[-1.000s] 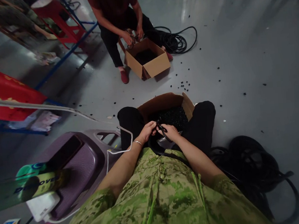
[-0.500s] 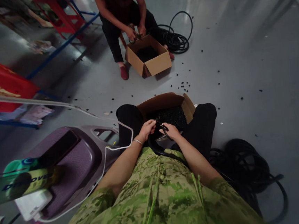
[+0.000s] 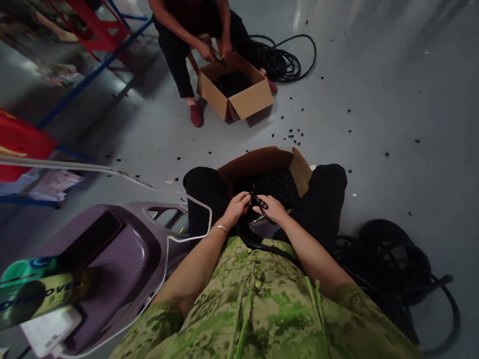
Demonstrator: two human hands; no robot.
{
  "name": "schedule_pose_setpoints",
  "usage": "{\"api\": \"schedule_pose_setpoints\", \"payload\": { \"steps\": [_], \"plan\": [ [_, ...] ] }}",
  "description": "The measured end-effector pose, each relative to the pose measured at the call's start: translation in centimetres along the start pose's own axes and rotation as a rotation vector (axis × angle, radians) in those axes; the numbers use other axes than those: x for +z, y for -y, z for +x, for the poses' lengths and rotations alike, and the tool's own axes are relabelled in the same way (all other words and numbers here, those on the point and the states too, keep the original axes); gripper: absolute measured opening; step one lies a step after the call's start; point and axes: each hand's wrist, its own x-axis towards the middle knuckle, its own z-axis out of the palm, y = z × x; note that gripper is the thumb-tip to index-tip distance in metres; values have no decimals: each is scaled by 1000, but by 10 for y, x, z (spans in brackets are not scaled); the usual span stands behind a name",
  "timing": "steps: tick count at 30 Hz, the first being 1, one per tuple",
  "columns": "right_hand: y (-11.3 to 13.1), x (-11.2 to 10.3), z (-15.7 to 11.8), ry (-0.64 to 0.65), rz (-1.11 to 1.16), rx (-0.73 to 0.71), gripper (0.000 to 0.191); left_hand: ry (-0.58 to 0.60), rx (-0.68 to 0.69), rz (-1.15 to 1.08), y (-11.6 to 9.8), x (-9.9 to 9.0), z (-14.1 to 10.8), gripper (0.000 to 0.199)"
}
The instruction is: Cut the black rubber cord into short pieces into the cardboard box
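Note:
My left hand (image 3: 238, 206), with a bracelet at its wrist, is closed on a black rubber hose (image 3: 251, 239) that curves back over my lap. My right hand (image 3: 272, 208) grips black-handled scissors (image 3: 262, 206), whose loop shows by the fingers. The blades meet the hose end near my left fingertips; dark on dark, they are hard to make out. Below both hands, between my knees, a cardboard box (image 3: 258, 161) holds many small black pieces (image 3: 276, 187).
Coiled black hose (image 3: 391, 255) lies right of me. On my left, a purple plastic chair (image 3: 118, 279) carries a phone (image 3: 89, 237), a bottle (image 3: 44, 294) and a white charger (image 3: 51, 330) with a cable. Ahead, a co-worker (image 3: 191, 16) sits behind another box (image 3: 251, 101); black bits dot the floor.
My hands stay nearly in place, the tool and hose shifting slightly between them. The co-worker's hands have lowered toward their box, and the hose loop beside them has dropped and spread right.

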Motion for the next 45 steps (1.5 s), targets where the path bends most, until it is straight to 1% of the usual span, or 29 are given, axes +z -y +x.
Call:
{"api": "schedule_pose_setpoints", "payload": {
  "steps": [4, 9, 16, 20, 24, 28, 32, 35, 40, 43, 45],
  "plan": [
    [-1, 0, 1, 1, -20, 5, 48, 25, 9, -7, 0, 1, 0, 29],
    [1, -1, 0, -19, -50, -35, 48, 38, -3, 3, 0, 2, -3, 29],
    [3, -9, -9, -20, -310, -100, 35, 43, -10, 28, -1, 0, -3, 28],
    [6, -11, -12, 0, -445, -76, 34, 60, -27, -5, 0, -1, -2, 29],
    [8, -10, -9, 23, -530, -58, 35, 26, -67, -40, 2, 1, 1, 30],
    [7, -9, -8, -1, -529, -43, 35, -18, -95, -62, 3, -1, 5, 29],
    [7, -9, -9, -50, -485, -39, 35, -33, -69, -62, 3, -5, 6, 31],
    [9, -10, -10, -68, -447, -48, 35, 0, -35, -19, 3, -5, 3, 36],
    [12, -11, -10, -111, -407, -115, 42, 141, 57, 155, 2, -3, -2, 42],
    [13, -11, -10, -93, -415, -96, 40, 131, 68, 179, 2, -1, -3, 42],
    [12, -10, -9, -73, -439, -61, 37, 122, 47, 177, 3, 0, -3, 40]
  ]
}}
